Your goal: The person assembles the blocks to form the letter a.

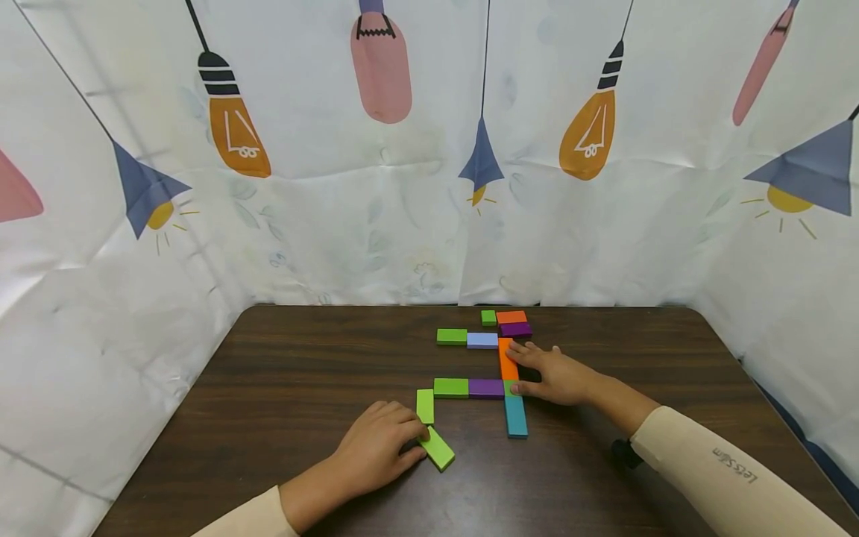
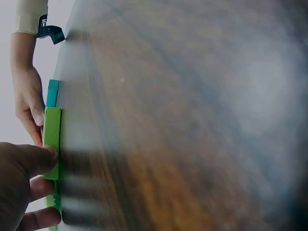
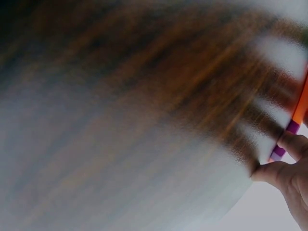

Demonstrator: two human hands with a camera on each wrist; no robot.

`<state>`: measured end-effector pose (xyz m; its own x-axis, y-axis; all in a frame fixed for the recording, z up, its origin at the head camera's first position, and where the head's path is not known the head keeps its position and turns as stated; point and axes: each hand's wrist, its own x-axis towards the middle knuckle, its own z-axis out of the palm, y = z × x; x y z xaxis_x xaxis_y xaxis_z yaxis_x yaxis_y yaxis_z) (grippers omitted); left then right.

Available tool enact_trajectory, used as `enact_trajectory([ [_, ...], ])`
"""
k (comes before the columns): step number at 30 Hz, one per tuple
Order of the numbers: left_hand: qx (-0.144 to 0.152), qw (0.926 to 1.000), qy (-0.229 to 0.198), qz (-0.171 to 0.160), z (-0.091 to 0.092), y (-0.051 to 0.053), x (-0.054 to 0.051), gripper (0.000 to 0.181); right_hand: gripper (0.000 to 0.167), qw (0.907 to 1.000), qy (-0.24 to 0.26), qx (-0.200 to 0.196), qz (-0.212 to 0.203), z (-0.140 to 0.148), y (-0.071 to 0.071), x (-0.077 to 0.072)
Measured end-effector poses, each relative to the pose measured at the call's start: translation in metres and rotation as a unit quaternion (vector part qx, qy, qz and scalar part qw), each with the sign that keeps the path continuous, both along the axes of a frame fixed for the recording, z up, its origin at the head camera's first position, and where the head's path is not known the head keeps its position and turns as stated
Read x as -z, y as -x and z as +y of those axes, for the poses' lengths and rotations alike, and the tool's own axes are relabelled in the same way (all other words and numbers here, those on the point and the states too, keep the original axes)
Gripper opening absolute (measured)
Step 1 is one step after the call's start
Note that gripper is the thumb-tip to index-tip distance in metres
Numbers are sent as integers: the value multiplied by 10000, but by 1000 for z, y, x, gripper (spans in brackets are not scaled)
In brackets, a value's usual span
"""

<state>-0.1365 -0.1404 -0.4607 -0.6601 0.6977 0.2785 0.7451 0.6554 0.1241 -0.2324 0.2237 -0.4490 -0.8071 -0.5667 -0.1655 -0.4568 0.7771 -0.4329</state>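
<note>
My left hand [image 1: 381, 450] has its thumb and index finger at the left end of a slanted lime green block [image 1: 439, 450], pinching it at the table. In the left wrist view the thumb lies against the green block [image 2: 52, 130]. Just above it lies an upright lime block [image 1: 425, 406], close to the fingers. My right hand [image 1: 560, 377] spreads its fingers over the line of blocks: fingertips touch the long orange block [image 1: 508, 362], and the thumb rests on a small green block [image 1: 508, 388]. A teal block [image 1: 515, 418] continues that line below.
A green block [image 1: 451, 388] and a purple block [image 1: 486, 388] run left from the line. Further back lie a green block [image 1: 452, 336], a light blue block [image 1: 482, 341], a dark purple block [image 1: 516, 329], an orange block [image 1: 511, 317] and a small green block [image 1: 488, 318]. The dark wooden table [image 1: 302, 373] meets a patterned curtain [image 1: 322, 224].
</note>
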Motion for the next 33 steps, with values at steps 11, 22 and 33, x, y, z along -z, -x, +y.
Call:
enact_trajectory([
  [11,52,9996,-50,255,3,1,0,15,83,10000,7,-14,-21,1,2,1],
  [22,98,9993,-123,327,5,3,1,17,83,10000,-3,-13,-24,1,1,1],
  [33,828,9965,38,-122,-5,6,-6,35,82,10000,21,10,-26,1,0,1],
])
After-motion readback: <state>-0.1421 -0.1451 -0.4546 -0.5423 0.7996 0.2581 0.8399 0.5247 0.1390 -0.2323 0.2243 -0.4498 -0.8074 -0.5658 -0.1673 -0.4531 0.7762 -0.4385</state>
